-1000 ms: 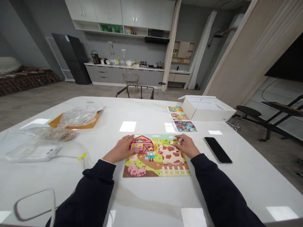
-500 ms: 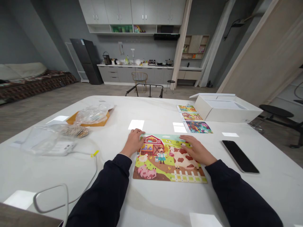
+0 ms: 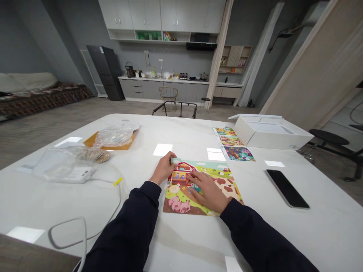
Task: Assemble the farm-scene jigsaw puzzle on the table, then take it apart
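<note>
A rectangular farm picture puzzle (image 3: 181, 189) lies flat on the white table, showing a red barn, a pig, a hen and a brown-spotted cow. At its upper left corner is my left hand (image 3: 163, 169), fingers bent and closed about the edge. My right hand (image 3: 208, 192) rests across the middle of the picture, palm down with fingers stretched out and somewhat apart. It covers the farmer figure and the cow's head. Whether any loose piece sits under the right palm cannot be seen.
A black phone (image 3: 287, 189) lies at the right. Behind it stand a white box (image 3: 278, 134) and a picture sheet (image 3: 239, 153). At left are clear plastic bags (image 3: 53, 164), an orange tray (image 3: 124, 145), a white charger (image 3: 82, 175) and its looping cable (image 3: 119, 200).
My right hand has slid left and nearer me, from the puzzle's upper right onto its middle. The left hand stays at the upper left corner. The view has shifted slightly.
</note>
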Demonstrator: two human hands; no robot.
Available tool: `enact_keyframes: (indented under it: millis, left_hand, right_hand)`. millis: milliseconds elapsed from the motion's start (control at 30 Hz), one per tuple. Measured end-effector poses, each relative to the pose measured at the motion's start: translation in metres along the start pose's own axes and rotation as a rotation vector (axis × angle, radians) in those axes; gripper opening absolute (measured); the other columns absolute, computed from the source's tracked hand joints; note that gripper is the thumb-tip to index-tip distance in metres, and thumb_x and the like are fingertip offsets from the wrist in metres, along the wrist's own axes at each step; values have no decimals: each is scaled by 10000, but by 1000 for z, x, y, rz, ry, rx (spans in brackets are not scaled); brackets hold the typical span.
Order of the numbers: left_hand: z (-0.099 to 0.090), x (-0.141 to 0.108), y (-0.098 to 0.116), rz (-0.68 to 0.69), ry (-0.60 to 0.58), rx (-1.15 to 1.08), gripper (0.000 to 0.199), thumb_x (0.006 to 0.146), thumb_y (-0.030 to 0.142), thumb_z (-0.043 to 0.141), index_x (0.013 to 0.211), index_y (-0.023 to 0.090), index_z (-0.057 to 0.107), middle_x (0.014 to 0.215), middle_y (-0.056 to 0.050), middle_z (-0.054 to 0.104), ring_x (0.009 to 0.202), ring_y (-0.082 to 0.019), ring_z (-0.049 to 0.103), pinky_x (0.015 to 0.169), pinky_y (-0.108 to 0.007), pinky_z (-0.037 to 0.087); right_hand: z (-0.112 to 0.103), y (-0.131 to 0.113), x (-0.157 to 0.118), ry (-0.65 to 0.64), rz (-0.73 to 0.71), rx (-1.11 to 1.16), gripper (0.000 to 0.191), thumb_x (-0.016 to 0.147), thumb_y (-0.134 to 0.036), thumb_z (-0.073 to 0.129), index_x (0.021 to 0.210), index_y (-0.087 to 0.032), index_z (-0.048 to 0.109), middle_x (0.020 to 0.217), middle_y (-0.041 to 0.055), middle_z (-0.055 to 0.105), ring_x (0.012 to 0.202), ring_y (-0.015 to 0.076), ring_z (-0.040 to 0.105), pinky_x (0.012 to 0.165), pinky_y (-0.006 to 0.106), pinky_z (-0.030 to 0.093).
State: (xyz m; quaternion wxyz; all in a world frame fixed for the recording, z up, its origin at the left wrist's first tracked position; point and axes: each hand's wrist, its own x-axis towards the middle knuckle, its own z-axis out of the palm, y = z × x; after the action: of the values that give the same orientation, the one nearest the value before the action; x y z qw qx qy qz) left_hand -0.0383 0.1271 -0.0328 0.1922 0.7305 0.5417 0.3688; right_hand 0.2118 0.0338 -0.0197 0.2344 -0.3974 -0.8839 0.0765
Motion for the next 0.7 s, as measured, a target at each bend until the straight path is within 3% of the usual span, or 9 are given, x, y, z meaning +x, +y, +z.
enact_keyframes:
  millis: [167, 300, 400, 600, 700]
  left_hand:
    - [-18, -3, 9, 112, -27, -44, 310, 810, 99, 647, 1088, 235, 670, 967, -4, 697, 808, -158, 611, 798, -289, 507]
    - [-27, -7, 15, 243, -44, -13, 198, 840, 75, 605, 942, 213, 704, 938, -38, 699, 882, -188, 626, 838, -316, 508]
    - [-22, -9, 15, 235, -57, 5, 194, 814, 43, 600, 873, 207, 683, 889, -26, 672, 856, -180, 626, 815, -303, 510]
    - [-9, -8, 10, 171, -14, 34, 190, 799, 51, 614, 904, 206, 647, 884, -16, 655, 786, -172, 609, 745, -299, 500]
    - [-7, -8, 9, 160, 5, 55, 177, 823, 72, 615, 934, 207, 645, 892, -27, 662, 817, -189, 613, 781, -324, 501]
  right_hand:
    - [1, -2, 0, -10, 8, -12, 457, 1024, -366, 536, 1468, -259, 547, 1449, 130, 565, 1312, 301, 534, 1130, 519, 435]
    - [3, 0, -1, -19, 25, -32, 461, 1025, -383, 517, 1469, -262, 551, 1524, 135, 505, 1362, 316, 504, 1136, 527, 427]
    - [3, -1, -2, -38, 37, -48, 463, 1032, -385, 500, 1473, -254, 548, 1583, 125, 453, 1397, 314, 479, 1163, 534, 395]
    - [2, -3, 1, -93, 39, -35, 479, 1045, -375, 472, 1501, -235, 505, 1537, 76, 535, 1431, 268, 452, 1221, 515, 326]
    - [1, -4, 1, -92, 42, -38, 477, 1045, -375, 468, 1501, -239, 503, 1538, 76, 534, 1431, 270, 450, 1216, 512, 333]
